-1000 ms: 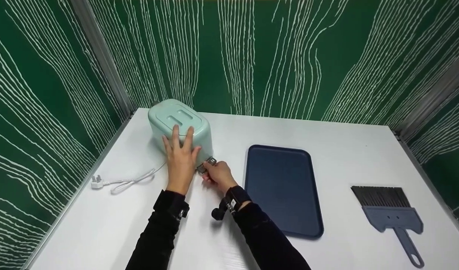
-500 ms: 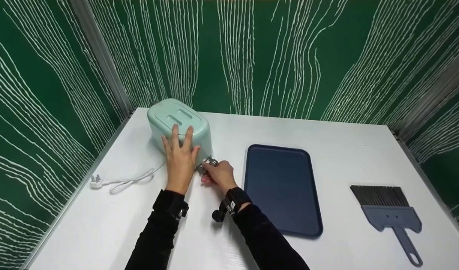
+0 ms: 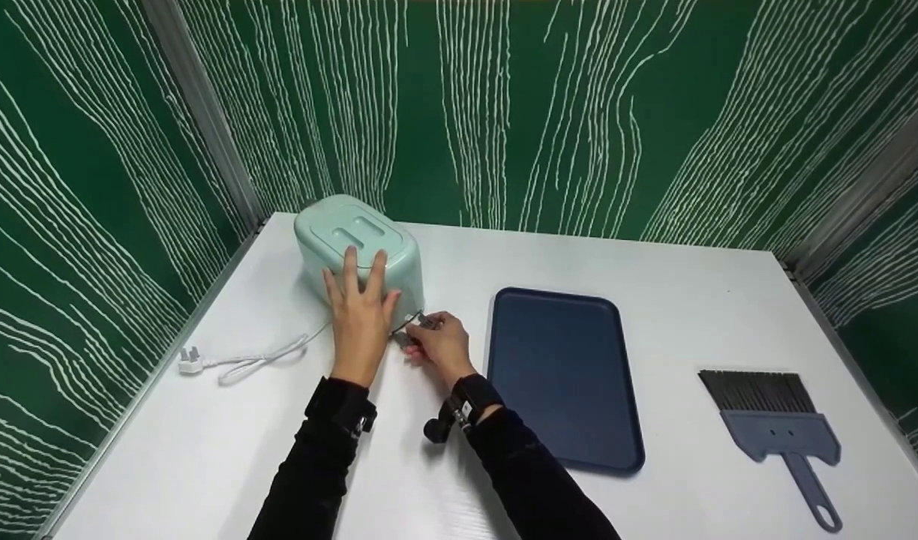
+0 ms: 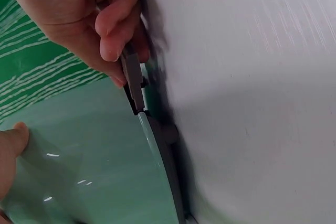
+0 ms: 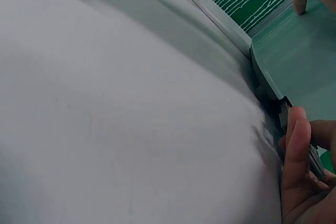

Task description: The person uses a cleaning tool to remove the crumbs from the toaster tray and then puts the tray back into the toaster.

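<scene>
A mint-green toaster (image 3: 399, 279) with a lid stands at the back left of the table. My left hand (image 3: 361, 322) rests spread against its near side, fingertips reaching the lid's edge. At the toaster's lower near corner, my right hand (image 3: 442, 346) pinches a dark grey crumb tray (image 3: 403, 340) between thumb and fingers. In the left wrist view the crumb tray (image 4: 133, 80) sticks out from the toaster's base, close to the tabletop. The right wrist view shows curled fingers (image 5: 298, 145) around the tray's end, which they partly cover.
A white cord with a plug (image 3: 191, 361) lies left of the toaster. Right of my hands lies a dark blue rectangular tray (image 3: 560, 375). Farther right is a blue-grey hand brush (image 3: 785, 435) with dark bristles. Green walls with white lines (image 3: 534, 112) border the table (image 3: 684, 300).
My right fingers have shifted on the crumb tray and cover more of its right end. A thin dark outline shows beside the toaster's base. The left hand stays in place.
</scene>
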A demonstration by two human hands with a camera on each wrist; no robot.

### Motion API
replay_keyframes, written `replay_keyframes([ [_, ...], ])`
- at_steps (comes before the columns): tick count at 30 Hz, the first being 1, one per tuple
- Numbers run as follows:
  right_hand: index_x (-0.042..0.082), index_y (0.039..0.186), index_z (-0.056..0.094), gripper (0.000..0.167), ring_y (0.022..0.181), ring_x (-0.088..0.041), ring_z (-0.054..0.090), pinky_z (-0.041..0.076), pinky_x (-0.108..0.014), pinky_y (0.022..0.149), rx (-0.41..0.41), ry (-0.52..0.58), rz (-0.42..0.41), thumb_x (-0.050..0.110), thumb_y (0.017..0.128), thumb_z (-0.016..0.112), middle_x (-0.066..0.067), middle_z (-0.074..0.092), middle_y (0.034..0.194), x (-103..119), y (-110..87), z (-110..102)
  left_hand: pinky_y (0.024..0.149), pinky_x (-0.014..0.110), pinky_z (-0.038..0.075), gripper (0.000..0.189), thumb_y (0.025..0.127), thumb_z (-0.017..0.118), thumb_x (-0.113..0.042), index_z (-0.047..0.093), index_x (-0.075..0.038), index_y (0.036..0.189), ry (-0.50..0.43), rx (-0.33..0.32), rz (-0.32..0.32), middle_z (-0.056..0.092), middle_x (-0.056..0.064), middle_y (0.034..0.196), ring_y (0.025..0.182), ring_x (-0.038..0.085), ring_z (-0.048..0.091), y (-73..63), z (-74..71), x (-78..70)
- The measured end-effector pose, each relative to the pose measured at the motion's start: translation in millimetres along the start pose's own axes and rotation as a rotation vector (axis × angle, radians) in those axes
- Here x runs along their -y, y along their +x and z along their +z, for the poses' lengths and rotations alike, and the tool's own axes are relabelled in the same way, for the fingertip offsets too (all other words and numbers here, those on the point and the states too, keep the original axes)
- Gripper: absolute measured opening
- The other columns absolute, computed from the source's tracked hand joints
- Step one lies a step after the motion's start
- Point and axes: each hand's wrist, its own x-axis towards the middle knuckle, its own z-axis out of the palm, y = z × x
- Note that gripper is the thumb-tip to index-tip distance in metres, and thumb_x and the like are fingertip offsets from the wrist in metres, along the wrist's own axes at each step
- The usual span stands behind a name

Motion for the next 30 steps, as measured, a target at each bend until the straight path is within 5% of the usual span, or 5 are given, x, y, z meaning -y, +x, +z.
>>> replay_keyframes([
  [10,0.005,0.1,0.055,0.033,0.047,-0.004,0.062,0.052,-0.016,0.046,0.02,-0.056,0.042,0.019,0.095,0.084,-0.001,0.067,0.067,0.4,4.5,-5.8,0.12,0.075,0.035,0.066,0.097,0.079,-0.027,0.054,-0.017,0.157,0.008,0.026,-0.022,0.036,0.03,0.167,0.145,0.075,0.032,0.6,0.4,0.0],
  [22,0.002,0.103,0.062,0.028,0.046,-0.004,0.061,0.05,-0.017,0.045,0.05,-0.121,0.045,0.021,0.097,0.081,0.0,0.068,0.066,2.6,4.7,-9.5,0.117,0.075,0.038,0.067,0.097,0.079,-0.028,0.053,-0.019,0.158,0.002,0.043,-0.048,0.034,0.028,0.169,0.147,0.075,0.028,-0.6,0.6,-0.3],
  [30,0.002,0.103,0.061,0.027,0.046,-0.003,0.06,0.049,-0.016,0.044,0.069,-0.115,0.078,0.018,0.097,0.081,0.0,0.066,0.063,5.6,4.7,-12.1,0.122,0.075,0.033,0.067,0.096,0.08,-0.028,0.054,-0.017,0.157,0.026,0.005,0.0,0.038,0.03,0.166,0.144,0.074,0.035,-0.1,1.7,1.0],
])
